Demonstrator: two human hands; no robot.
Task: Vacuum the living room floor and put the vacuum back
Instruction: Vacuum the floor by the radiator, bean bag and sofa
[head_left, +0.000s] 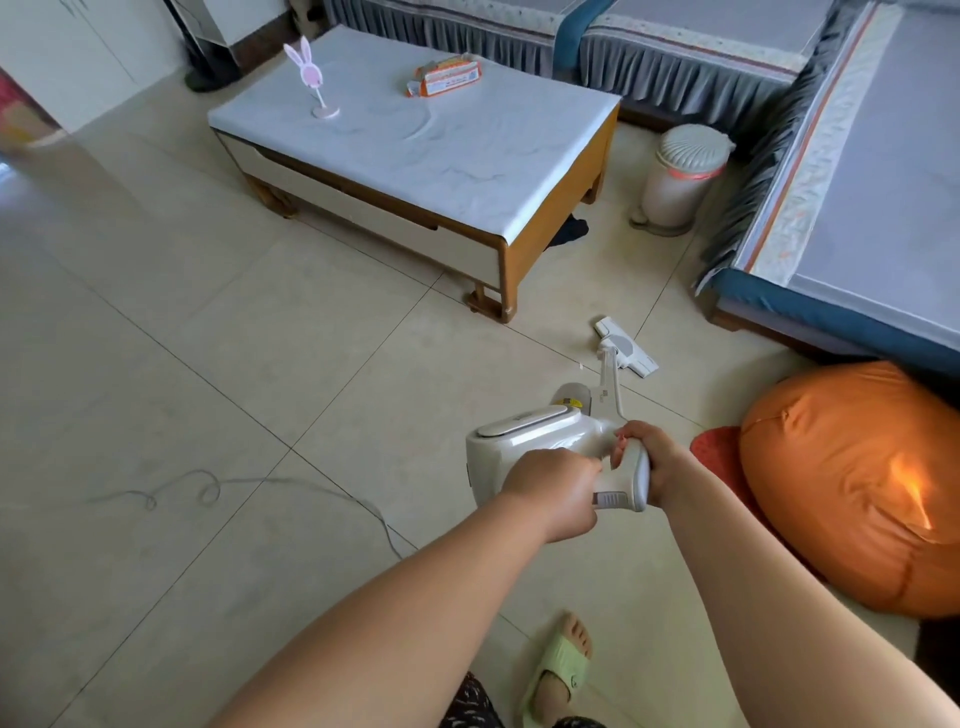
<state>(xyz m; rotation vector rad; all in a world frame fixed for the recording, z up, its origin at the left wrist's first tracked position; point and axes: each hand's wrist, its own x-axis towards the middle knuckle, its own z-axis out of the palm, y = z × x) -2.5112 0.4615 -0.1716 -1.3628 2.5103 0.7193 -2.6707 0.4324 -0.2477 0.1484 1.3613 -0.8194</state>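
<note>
Both hands grip the vacuum (524, 441) by its handle: the right hand (657, 460) is curled round the upper part of the grip, the left hand (558, 491) wraps the lower end, fingers closed on it. From there the white body runs forward into a slim tube that ends at the floor head (626, 353), which lies flat on the tiled floor (208, 364) just off the near right corner of the table (415, 140), between it and the sofa (857, 208). The power cord (208, 488) trails in loops to the left. The vacuuming step looks to be under way, not the putting back. The next stroke probably calls for steering the head along the gap past the bin (680, 176), clear of the orange cushion (852, 483)
</note>
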